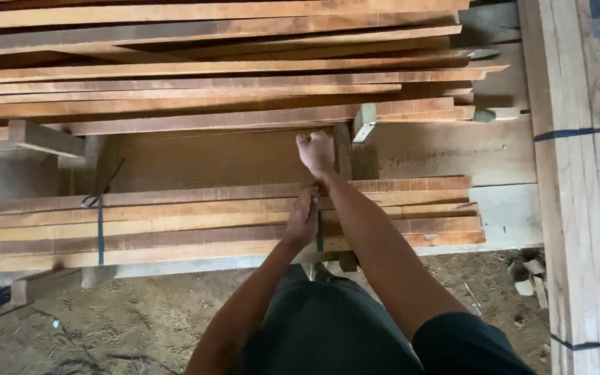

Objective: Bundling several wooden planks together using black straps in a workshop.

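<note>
Head view: You are leaning over a bundle of reddish wooden planks [210, 222] lying flat across pale supports. Your left hand [303, 221] is resting on top of this bundle, fingers curled down around a dark strap [319, 232] that is running over the planks directly under and just below your palm. The hand is closed on the strap, as far as the view shows; the fingertips themselves are hidden.

Your right hand [316, 153] is reaching further out, beyond the bundle's far edge, and is clenched into a fist. Whether it is gripping anything cannot be told, since the palm side is turned away. It is sitting just above a dark upright wooden piece [344, 156] standing immediately to its right. The bundle is lying just behind that fist, toward your body, with your right forearm crossing over it.

A second dark strap [101, 229] is binding the same bundle well to the left of your left hand. A larger stack of long planks [210, 69] is lying beyond your right hand, well past its knuckles. A small pale wood block [364, 122] is sitting just beyond and to the right of the fist. Far to the right of both hands, a pale strapped beam [574, 208] is running toward you.
</note>
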